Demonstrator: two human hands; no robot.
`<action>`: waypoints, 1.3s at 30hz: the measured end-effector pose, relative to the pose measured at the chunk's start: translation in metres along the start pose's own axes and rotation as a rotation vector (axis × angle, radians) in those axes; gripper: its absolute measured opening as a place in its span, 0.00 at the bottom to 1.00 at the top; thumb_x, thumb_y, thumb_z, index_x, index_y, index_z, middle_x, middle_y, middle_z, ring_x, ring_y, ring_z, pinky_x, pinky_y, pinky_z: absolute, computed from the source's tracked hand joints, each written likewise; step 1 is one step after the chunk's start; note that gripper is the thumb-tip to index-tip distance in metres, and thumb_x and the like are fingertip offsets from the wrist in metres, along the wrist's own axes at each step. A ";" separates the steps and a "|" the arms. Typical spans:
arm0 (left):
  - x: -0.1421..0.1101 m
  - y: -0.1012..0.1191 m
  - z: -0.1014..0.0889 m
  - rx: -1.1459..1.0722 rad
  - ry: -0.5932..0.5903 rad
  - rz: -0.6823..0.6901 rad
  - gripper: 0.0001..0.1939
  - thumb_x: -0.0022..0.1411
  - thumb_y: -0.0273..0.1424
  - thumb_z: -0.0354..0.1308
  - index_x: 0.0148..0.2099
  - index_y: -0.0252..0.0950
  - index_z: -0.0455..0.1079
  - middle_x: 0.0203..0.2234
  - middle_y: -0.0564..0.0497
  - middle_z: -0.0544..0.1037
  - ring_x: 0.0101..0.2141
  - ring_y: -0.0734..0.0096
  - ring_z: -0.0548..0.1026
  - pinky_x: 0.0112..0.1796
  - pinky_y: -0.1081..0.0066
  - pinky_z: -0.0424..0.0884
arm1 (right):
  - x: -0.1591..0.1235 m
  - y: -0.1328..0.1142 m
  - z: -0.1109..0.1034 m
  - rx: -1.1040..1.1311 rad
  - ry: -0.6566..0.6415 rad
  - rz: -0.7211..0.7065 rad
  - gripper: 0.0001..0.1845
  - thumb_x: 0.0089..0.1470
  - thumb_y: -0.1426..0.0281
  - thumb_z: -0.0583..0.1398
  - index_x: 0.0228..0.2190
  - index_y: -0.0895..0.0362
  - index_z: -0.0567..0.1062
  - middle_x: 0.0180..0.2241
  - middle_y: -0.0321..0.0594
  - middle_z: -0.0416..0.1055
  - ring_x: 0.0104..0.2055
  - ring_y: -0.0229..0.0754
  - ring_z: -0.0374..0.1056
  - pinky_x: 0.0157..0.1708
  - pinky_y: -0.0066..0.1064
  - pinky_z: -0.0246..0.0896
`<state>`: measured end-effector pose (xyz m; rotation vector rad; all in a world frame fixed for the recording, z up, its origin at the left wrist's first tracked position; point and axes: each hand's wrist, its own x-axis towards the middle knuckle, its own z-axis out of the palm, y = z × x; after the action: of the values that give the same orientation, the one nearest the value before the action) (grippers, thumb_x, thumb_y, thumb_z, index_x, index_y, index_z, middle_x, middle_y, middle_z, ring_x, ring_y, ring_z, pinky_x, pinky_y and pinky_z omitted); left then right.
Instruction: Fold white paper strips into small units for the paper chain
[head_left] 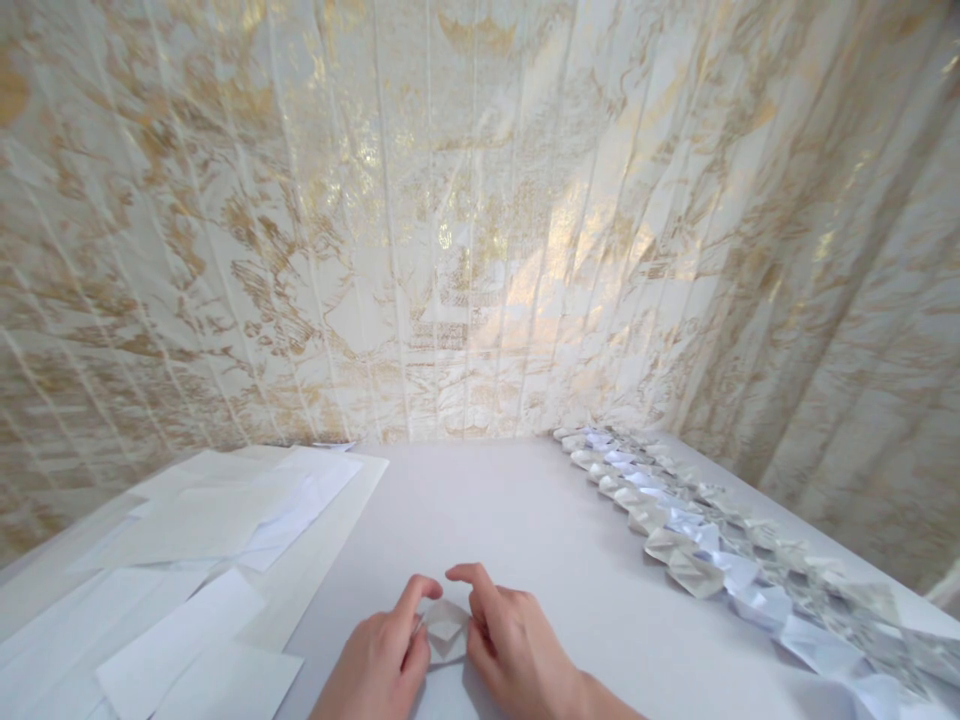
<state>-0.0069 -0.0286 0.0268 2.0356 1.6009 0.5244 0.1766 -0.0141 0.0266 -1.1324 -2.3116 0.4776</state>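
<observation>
A small folded paper piece (447, 632) with a diamond shape on its top sits low in the middle of the view, above the white table (442, 520). My left hand (382, 650) grips its left edge, thumb low and index finger bent over the top. On the opposite edge, my right hand (521, 645) pinches the paper, its index finger raised and curved toward the left one. The lower fingers of both hands are partly hidden behind the paper and the palms.
Loose sheets of white paper (202, 525) lie overlapping along the left side. Rows of folded paper pieces (694, 570), some white and some greyish with print, run along the right edge. A patterned gold and white curtain (465, 250) hangs behind the table.
</observation>
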 end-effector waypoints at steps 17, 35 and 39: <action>-0.003 0.013 -0.004 -0.160 -0.070 -0.029 0.14 0.60 0.23 0.43 0.47 0.39 0.60 0.18 0.61 0.68 0.23 0.68 0.72 0.29 0.74 0.60 | 0.001 -0.012 -0.018 -0.219 -0.039 -0.064 0.24 0.43 0.78 0.58 0.45 0.54 0.70 0.40 0.41 0.71 0.42 0.47 0.64 0.42 0.35 0.55; -0.009 0.012 0.005 -0.034 -0.114 -0.021 0.15 0.65 0.40 0.39 0.47 0.41 0.62 0.19 0.61 0.58 0.24 0.68 0.64 0.28 0.73 0.54 | -0.104 0.065 -0.125 -0.687 0.123 0.085 0.09 0.52 0.78 0.61 0.26 0.53 0.71 0.27 0.36 0.71 0.33 0.47 0.64 0.36 0.37 0.49; -0.010 0.010 0.012 0.010 -0.084 -0.009 0.14 0.65 0.37 0.39 0.45 0.42 0.64 0.18 0.61 0.59 0.23 0.68 0.64 0.28 0.73 0.54 | -0.138 0.101 -0.153 -0.793 0.198 0.148 0.07 0.54 0.73 0.60 0.25 0.52 0.71 0.25 0.37 0.71 0.32 0.48 0.65 0.33 0.36 0.52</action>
<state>0.0052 -0.0419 0.0236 2.0289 1.5657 0.4223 0.4009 -0.0529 0.0561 -1.6141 -2.2852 -0.5436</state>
